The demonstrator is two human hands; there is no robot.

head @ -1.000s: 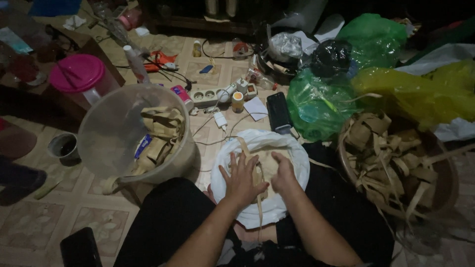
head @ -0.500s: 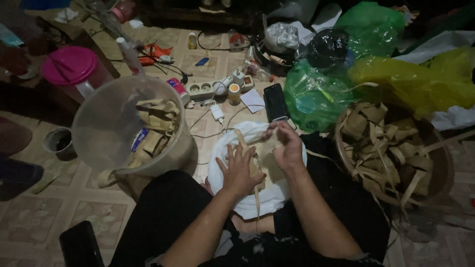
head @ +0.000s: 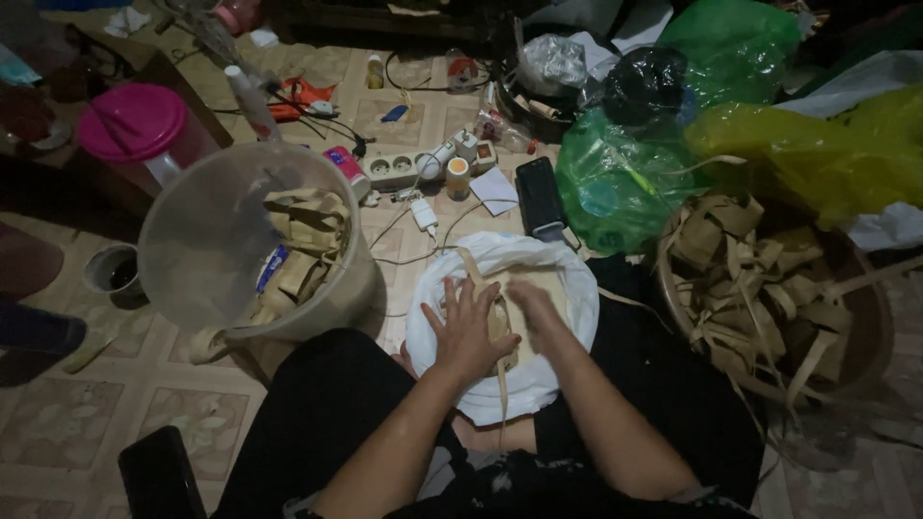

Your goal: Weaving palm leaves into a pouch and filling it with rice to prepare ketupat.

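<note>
I sit on the floor with a white plastic bag (head: 567, 288) open in my lap; it holds something pale inside. My left hand (head: 469, 332) lies flat with spread fingers over a woven palm-leaf pouch (head: 500, 322), whose loose strip hangs toward me. My right hand (head: 532, 300) reaches down into the bag beside the pouch, its fingers partly hidden. To my left a clear plastic bucket (head: 192, 250) holds several finished leaf pouches (head: 306, 226). To my right a brown basin (head: 865, 317) is piled with more leaf pouches (head: 750, 279).
On the tiled floor ahead lie a power strip (head: 399, 168), a black phone (head: 538, 197), a small bottle (head: 458, 178) and cables. Green (head: 615, 183) and yellow (head: 817, 154) plastic bags crowd the far right. A pink-lidded jug (head: 135, 125) and a cup (head: 113, 271) stand at left.
My right hand has dropped from the bag's far rim down into the bag. My left hand stays spread over the pouch. The view has shifted slightly.
</note>
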